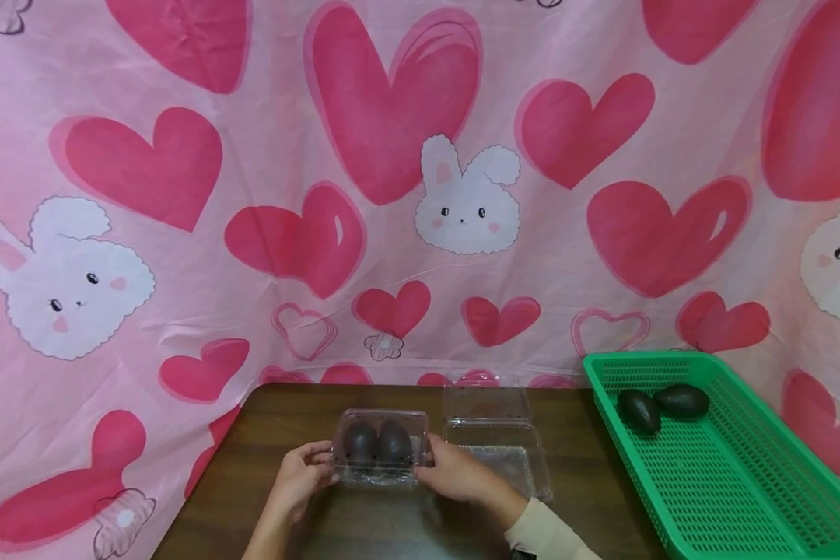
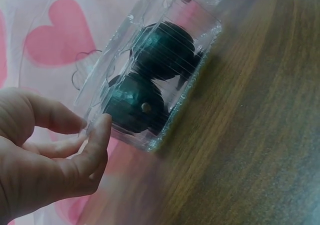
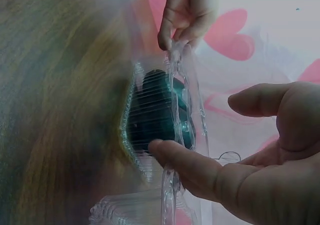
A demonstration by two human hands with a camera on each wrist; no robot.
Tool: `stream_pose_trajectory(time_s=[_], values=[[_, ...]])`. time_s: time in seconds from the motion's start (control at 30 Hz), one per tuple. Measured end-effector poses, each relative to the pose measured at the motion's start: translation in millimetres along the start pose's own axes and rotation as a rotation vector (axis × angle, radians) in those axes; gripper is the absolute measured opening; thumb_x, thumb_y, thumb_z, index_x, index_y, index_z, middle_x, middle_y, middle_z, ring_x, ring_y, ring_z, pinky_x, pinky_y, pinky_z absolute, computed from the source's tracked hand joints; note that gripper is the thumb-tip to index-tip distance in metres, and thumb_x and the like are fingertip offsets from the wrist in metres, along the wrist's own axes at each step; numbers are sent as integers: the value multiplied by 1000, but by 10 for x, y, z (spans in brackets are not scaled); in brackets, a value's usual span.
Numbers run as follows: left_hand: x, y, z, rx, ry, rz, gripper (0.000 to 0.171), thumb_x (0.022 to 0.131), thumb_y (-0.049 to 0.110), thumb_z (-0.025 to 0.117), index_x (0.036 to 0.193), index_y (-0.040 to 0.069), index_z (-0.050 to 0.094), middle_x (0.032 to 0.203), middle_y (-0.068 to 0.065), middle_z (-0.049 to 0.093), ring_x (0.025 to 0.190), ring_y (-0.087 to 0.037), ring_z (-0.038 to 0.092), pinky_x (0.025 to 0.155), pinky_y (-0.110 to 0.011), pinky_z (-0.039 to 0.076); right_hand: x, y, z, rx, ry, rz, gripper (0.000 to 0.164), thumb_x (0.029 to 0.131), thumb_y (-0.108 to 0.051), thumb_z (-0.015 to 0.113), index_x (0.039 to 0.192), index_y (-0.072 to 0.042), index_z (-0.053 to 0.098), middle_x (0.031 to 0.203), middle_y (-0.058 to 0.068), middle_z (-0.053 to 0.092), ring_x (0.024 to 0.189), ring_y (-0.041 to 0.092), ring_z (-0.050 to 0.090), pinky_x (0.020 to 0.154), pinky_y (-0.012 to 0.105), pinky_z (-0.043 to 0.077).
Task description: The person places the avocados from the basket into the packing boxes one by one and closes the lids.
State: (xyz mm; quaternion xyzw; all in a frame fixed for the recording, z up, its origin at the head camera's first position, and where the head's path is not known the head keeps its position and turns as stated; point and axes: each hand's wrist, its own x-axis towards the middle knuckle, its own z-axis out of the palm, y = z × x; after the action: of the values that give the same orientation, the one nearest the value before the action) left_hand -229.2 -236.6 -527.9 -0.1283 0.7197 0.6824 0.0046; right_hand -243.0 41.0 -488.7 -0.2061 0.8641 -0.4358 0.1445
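A clear plastic clamshell box with two dark avocados inside stands at the middle of the table between both hands. At its left end, my left hand pinches the rim between thumb and finger; the left wrist view shows the left hand at that corner. My right hand is at the right end. In the right wrist view, one digit of the right hand touches the box's wall while another stands apart from the lid, leaving a wide gap. The lid lies over the avocados.
Right of the hands, a second clear clamshell lies with its lid up, partly behind my right forearm. A green basket at the far right holds two more avocados. A pink heart-and-rabbit cloth hangs behind the brown table.
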Motion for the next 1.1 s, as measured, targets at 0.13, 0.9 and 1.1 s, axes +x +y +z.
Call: stream_pose_trajectory(time_s=[0.13,0.9,1.1], values=[[5,14,7,0,5,1,46,79,-19,52,125,-16,49,92,-15,57,73,-19,59,64,-31,60,48,20,0,87,-39,6,42,86,-13,65,120,5,49,87,9,64,74,18,61,60,31,51],[61,52,29,50,26,8,46,78,-20,51,123,-17,51,95,-15,53,72,-18,54,61,-28,59,244,18,107,-100,133,9,58,79,-3,70,127,11,42,104,24,63,94,32,62,83,53,53],[75,48,29,81,31,13,46,77,-21,52,123,-17,51,95,-16,53,72,-18,53,61,-28,58,261,23,122,-114,135,17,58,78,-3,71,126,11,42,109,26,62,100,37,63,90,56,52]])
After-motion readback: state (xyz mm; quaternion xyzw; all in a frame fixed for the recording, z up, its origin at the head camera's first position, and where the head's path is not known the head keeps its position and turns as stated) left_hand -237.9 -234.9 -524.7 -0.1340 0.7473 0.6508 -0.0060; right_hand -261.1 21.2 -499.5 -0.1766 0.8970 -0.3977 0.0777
